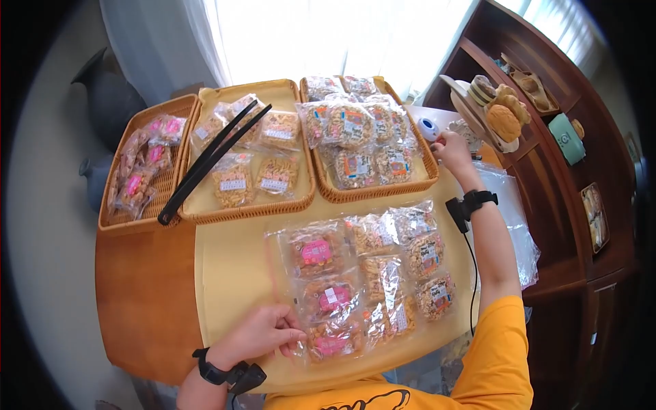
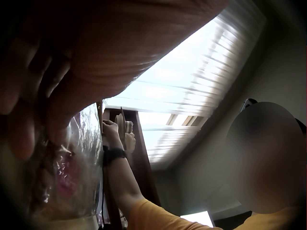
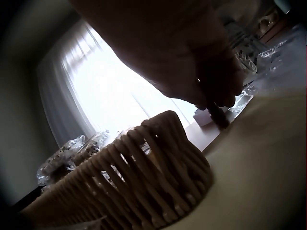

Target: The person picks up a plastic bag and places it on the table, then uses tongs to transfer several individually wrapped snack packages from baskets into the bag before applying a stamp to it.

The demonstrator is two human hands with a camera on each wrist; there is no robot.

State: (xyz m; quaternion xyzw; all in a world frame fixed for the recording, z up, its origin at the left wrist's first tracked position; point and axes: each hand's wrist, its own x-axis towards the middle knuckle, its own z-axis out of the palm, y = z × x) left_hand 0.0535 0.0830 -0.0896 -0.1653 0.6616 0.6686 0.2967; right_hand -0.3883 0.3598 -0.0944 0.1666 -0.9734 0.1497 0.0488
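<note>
In the head view my left hand (image 1: 263, 335) pinches the left edge of a large clear plastic bag (image 1: 279, 263) at the table's front. Across that bag lie packs with pink labels (image 1: 316, 253), packs of pale curly snacks (image 1: 379, 270) and round grainy packs (image 1: 436, 298). The left wrist view shows the left fingers (image 2: 57, 129) bent down over the shiny plastic. Reaching to the back right, my right hand (image 1: 454, 154) has bent fingertips right at a small white-and-blue device (image 1: 428, 128); I cannot tell whether they grip it.
Three wicker baskets of packs line the back: left (image 1: 104, 212), middle (image 1: 304, 195) and right (image 1: 429, 179). Black tongs (image 1: 205, 164) lie across the middle one. Empty clear bags (image 1: 516, 225) lie at the right, beside a dark wooden shelf (image 1: 547, 178) and a board of bread (image 1: 468, 113).
</note>
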